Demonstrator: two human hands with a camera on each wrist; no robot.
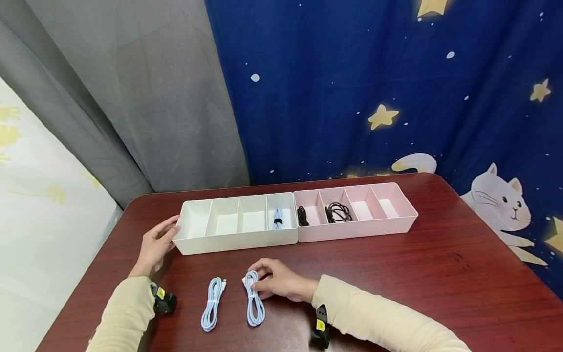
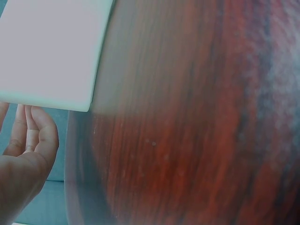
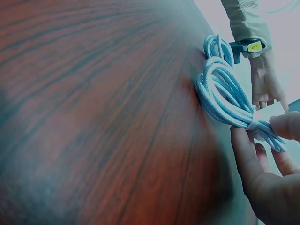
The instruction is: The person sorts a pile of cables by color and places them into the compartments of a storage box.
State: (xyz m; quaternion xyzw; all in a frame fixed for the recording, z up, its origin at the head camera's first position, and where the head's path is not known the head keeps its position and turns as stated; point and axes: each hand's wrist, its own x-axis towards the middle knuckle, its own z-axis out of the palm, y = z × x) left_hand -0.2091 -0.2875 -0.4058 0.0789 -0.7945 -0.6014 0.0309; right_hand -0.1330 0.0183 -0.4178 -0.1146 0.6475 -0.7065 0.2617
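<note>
My right hand pinches the upper end of a coiled light-blue cable between thumb and fingers; its lower loop hangs towards the front edge. In the right wrist view, a pale tie binds this cable near the fingertips. Left of it on the table lies another coiled light-blue cable with a white plug. At the left end of a white divided box, my left hand touches the end wall with its fingers. In the left wrist view the fingertips are partly hidden by the box.
A pink divided box adjoins the white one. A black cable bundle and a coiled black cable lie in its two left compartments. The white box's rightmost compartment holds a light-blue cable with a black tie. Curtains hang behind the table.
</note>
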